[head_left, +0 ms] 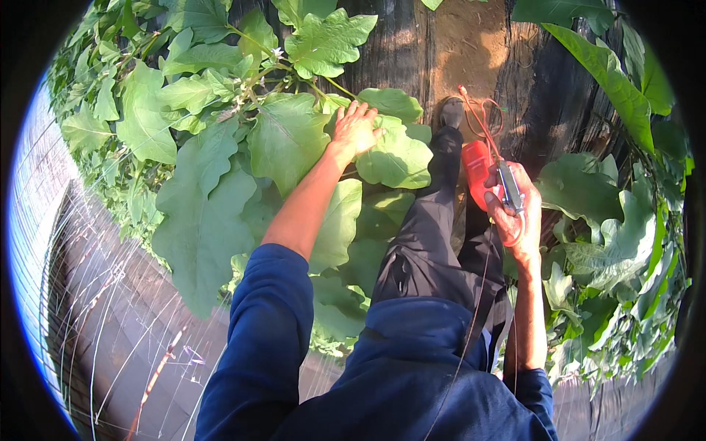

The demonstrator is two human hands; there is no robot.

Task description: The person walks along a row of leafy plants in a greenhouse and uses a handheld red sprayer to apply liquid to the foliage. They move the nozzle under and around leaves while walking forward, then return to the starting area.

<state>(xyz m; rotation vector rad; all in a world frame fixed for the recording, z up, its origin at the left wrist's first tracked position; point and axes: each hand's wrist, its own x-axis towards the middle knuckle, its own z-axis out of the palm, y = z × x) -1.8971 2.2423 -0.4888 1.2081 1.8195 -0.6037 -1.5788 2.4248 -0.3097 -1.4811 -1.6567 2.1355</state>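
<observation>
My left hand (356, 131) lies palm down over the broad leaves of an eggplant plant (289, 129), fingers slightly apart and holding nothing. Its fingertips rest at a leaf edge beside a lobed leaf (394, 157). My right hand (524, 206) grips a red plastic bottle (477, 168) together with a grey-and-black trigger handle (510, 184). From the handle a thin red tube (481, 118) runs forward to a small tip, with a loop of tubing beside it. Part of the bottle is hidden behind my fingers. Pale flowers (277, 53) show among the stems ahead of my left hand.
A bare soil strip (469, 49) runs ahead between sheets of black plastic mulch (397, 49). My shoe (452, 112) stands on it. More large-leaved plants (601, 220) crowd the right side. Thin strings (110, 331) cross the lower left.
</observation>
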